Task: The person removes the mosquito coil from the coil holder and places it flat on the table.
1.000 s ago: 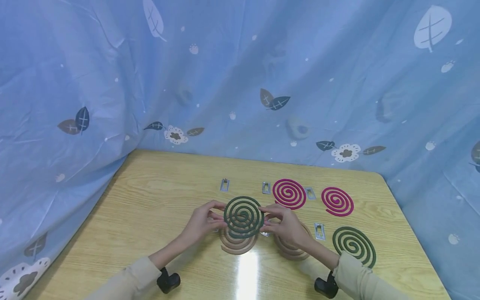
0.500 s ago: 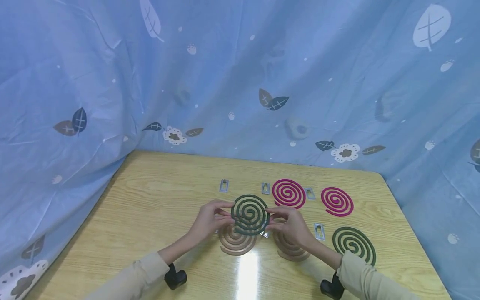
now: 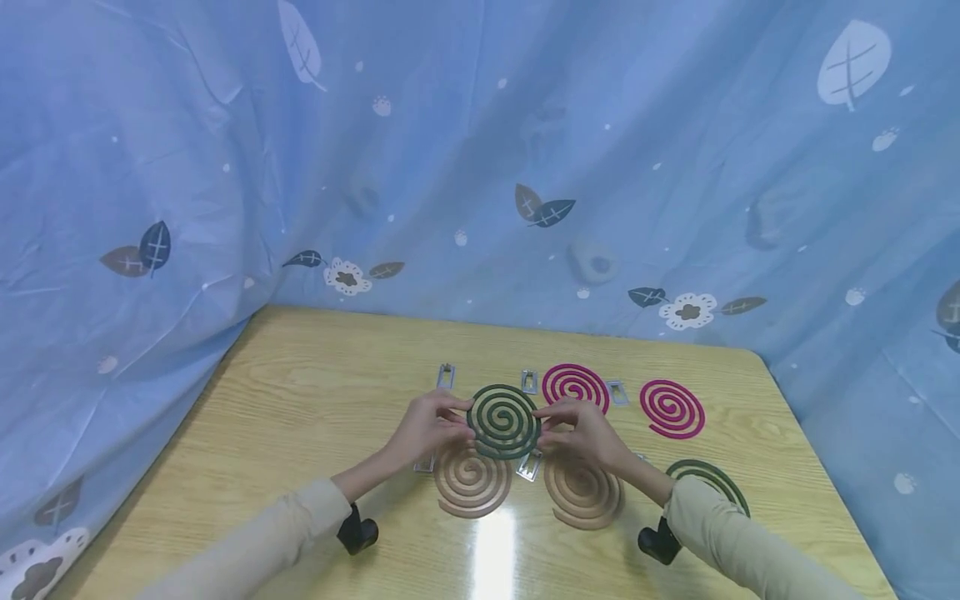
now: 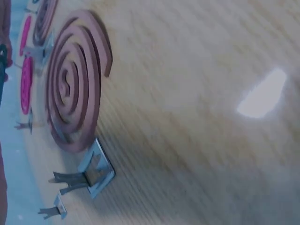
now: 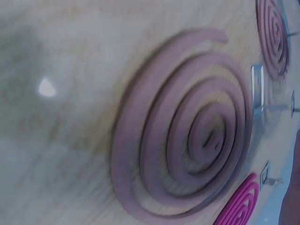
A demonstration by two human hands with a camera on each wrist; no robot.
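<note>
A dark green mosquito coil (image 3: 504, 421) is raised above the table between both hands. My left hand (image 3: 429, 427) pinches its left rim with thumb and fingers, while my right hand (image 3: 581, 429) pinches the right rim. Below lie two brown mosquito coils, one under the green coil (image 3: 474, 482) and one under the right hand (image 3: 584, 493). A small metal coil stand (image 3: 529, 465) sits between these brown coils. In the left wrist view, a brown coil (image 4: 75, 84) and an upright-pronged stand (image 4: 96, 171) show close up. The right wrist view is filled by the other brown coil (image 5: 187, 136).
Two pink coils, one nearer the middle (image 3: 575, 386) and one farther right (image 3: 672, 409), lie toward the back. A second green coil (image 3: 708, 475) is partly behind the right sleeve. More metal stands (image 3: 446, 376) are spread around. A blue curtain (image 3: 465, 167) hangs behind the table (image 3: 322, 375).
Both hands have shifted the green coil rightward and slightly away from the body, uncovering more of the brown coil and the middle stand. The grip on its two sides stays the same.
</note>
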